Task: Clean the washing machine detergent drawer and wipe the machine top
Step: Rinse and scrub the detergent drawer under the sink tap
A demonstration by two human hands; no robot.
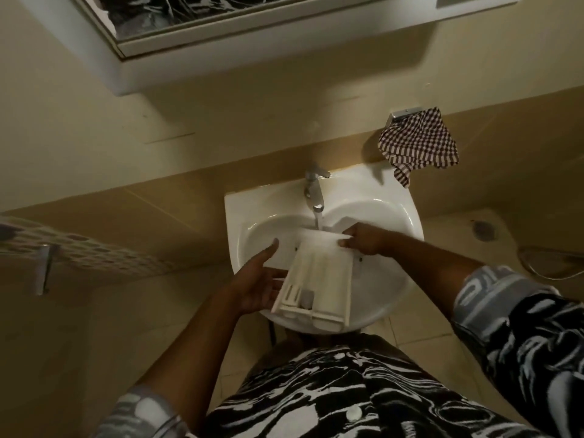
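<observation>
Head view: person stands at a white ceramic wash basin (240,203), centre of frame. The white plastic detergent drawer (316,276) is held tilted over the bowl, far end under the chrome tap (313,191), near end past the basin's front rim. A thin water stream (317,221) runs from the tap onto the drawer's far end. Right hand (363,243) grips the far right edge, fingers curled onto it. Left hand (259,286) lies flat against the near left side, palm open, thumb straight, fingers passing under the drawer, supporting rather than clutching. Brown-and-white checked cloth (420,140) hangs from a chrome wall holder (406,113), upper right. White-framed mirror cabinet (221,58) along the top. Perforated pale shelf (79,251) at left edge. Black-and-white patterned shirt (347,399) at bottom.
</observation>
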